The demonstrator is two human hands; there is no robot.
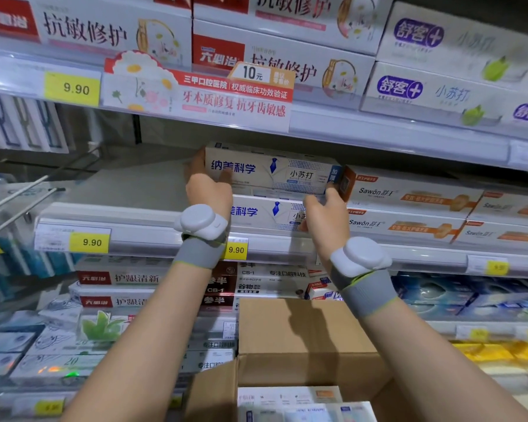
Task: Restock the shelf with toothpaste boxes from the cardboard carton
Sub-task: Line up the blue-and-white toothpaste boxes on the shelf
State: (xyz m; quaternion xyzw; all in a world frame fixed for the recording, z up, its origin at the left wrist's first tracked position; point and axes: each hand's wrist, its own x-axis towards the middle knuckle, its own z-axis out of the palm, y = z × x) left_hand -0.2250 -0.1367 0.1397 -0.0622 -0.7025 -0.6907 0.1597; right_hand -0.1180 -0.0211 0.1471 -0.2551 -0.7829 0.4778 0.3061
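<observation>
A beige toothpaste box with blue print (272,170) lies on top of a second identical box (256,212) on the middle shelf (141,236). My left hand (206,185) grips the upper box at its left end, thumb on the front face. My right hand (325,216) holds its lower right corner, covering part of the lower box. The open cardboard carton (302,333) stands below my arms, with more toothpaste boxes (302,403) visible inside.
Orange Sawon boxes (409,196) are stacked right beside the held box. The shelf space to its left is bare back to the wall. An upper shelf (378,129) with a promo sign hangs close overhead. Lower shelves hold several other toothpaste boxes.
</observation>
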